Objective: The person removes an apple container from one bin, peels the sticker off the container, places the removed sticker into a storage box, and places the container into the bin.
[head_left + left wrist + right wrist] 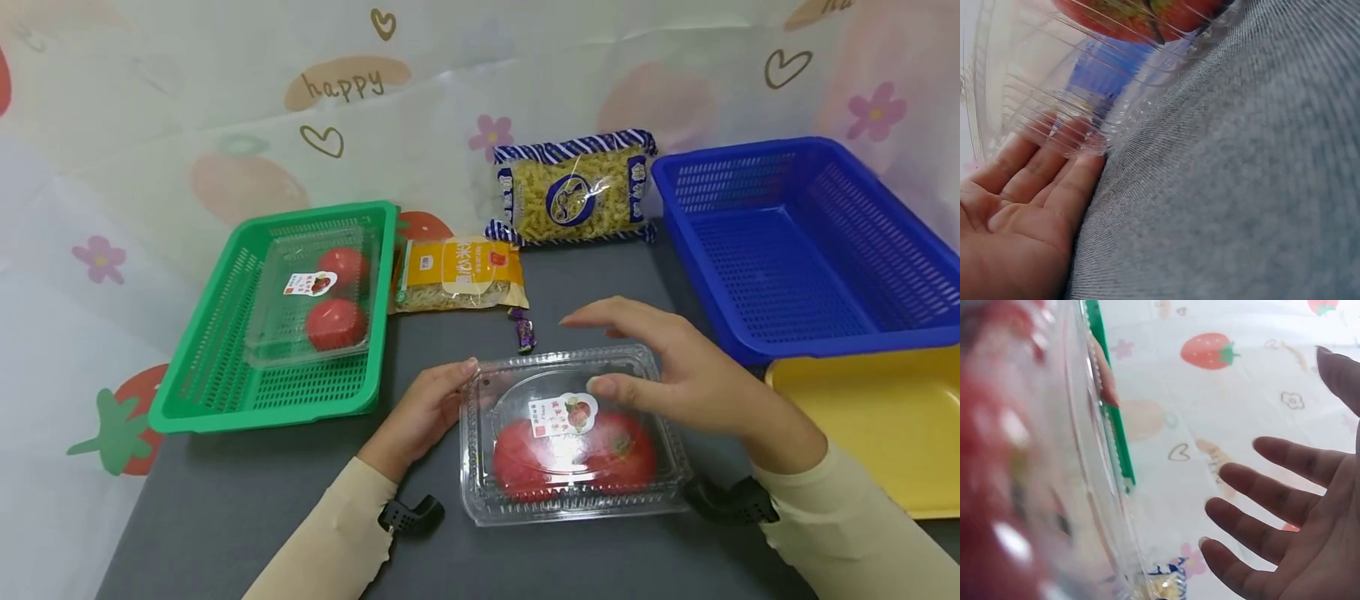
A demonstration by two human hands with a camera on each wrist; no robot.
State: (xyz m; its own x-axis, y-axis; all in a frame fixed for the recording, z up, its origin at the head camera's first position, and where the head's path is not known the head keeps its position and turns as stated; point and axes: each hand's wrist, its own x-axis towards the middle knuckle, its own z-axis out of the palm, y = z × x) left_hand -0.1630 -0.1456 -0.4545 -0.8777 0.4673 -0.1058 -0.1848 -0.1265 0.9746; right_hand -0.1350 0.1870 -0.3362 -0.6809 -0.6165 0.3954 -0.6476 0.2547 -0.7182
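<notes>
A clear plastic box (pixel 480 500) with two red fruits (pixel 621 450) and a white label (pixel 562 414) is at the front centre. My left hand (pixel 427 410) grips its left side, thumb by the rim; in the left wrist view the fingers of that hand (pixel 1035 200) lie against the ribbed clear wall (pixel 1054 115). Over the box's right part my right hand (pixel 675 375) is spread and holds nothing. The right wrist view shows this hand (pixel 1285 519) with fingers apart, a gap between it and the box (pixel 1100 487).
A green basket (pixel 262 417) at left holds another clear box (pixel 273 312) with two red fruits. Behind are an orange-yellow packet (pixel 461 271), a pasta bag (pixel 573 192) and a small purple-wrapped item (pixel 523 332). At right stand a blue basket (pixel 750 242) and a yellow tray (pixel 862 425).
</notes>
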